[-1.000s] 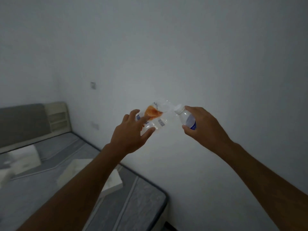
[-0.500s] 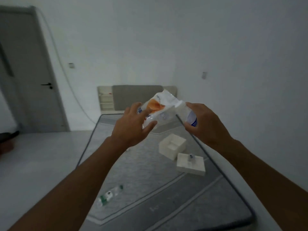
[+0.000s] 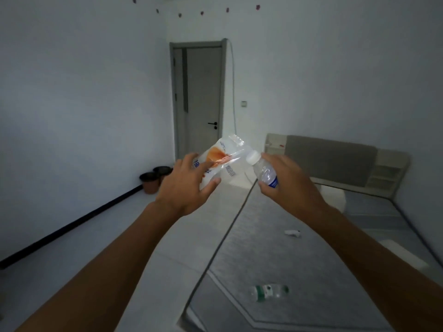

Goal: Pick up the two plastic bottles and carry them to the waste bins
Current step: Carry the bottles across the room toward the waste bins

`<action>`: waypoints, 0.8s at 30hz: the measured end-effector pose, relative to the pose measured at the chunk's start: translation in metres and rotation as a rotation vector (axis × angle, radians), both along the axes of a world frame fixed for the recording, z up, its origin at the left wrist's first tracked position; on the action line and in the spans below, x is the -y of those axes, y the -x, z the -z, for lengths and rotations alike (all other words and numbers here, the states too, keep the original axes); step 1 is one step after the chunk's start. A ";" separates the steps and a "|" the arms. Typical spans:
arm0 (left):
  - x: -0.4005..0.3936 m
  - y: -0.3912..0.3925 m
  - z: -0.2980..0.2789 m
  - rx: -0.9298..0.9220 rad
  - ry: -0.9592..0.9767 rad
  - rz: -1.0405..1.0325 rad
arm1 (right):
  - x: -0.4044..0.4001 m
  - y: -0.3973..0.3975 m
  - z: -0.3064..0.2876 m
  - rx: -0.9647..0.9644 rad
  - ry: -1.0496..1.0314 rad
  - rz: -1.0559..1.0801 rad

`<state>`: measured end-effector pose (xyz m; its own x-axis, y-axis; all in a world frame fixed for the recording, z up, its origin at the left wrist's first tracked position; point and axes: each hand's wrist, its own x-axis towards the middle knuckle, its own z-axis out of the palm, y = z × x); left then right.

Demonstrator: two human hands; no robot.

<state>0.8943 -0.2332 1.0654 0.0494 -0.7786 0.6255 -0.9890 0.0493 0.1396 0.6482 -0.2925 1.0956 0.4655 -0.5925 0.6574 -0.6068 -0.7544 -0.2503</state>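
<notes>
My right hand (image 3: 290, 185) grips a small clear plastic bottle (image 3: 263, 172) with a white cap and blue label, cap tilted up and left. My left hand (image 3: 185, 188) holds a clear plastic wrapper (image 3: 221, 159) with an orange print and blue lettering, raised at chest height; its top edge touches the bottle's cap. A second clear bottle (image 3: 269, 292) with a green label lies on its side on the grey mattress (image 3: 299, 259), low in view. Two dark-rimmed brown bins (image 3: 153, 180) stand on the floor by the left wall, near the door.
A grey door (image 3: 200, 99) is shut in the far wall. The mattress edge runs diagonally down the middle, with pale floor to its left. A small white object (image 3: 292, 233) lies on the mattress. A headboard with shelves (image 3: 335, 161) stands at the right.
The view has swung leftward across the room, from the wall and bed to the door and bins. Both hands keep the same hold on the wrapper and the bottle.
</notes>
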 end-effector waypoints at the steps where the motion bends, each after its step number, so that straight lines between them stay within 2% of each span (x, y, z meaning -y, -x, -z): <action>1: -0.004 -0.031 0.003 -0.004 -0.001 -0.024 | 0.003 -0.032 0.003 -0.007 0.007 -0.020; 7: -0.007 -0.198 0.004 -0.007 -0.018 -0.138 | 0.030 -0.196 0.010 -0.032 -0.026 -0.098; 14: 0.025 -0.324 0.005 -0.024 -0.014 -0.201 | 0.084 -0.330 0.012 -0.059 -0.071 -0.127; 24: 0.165 -0.472 0.025 -0.020 -0.061 -0.261 | 0.240 -0.489 0.028 -0.057 -0.093 -0.172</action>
<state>1.3663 -0.3982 1.0406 0.2651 -0.7741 0.5748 -0.9642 -0.2157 0.1542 1.1375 -0.5322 1.0677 0.5998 -0.5581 0.5733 -0.4860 -0.8233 -0.2931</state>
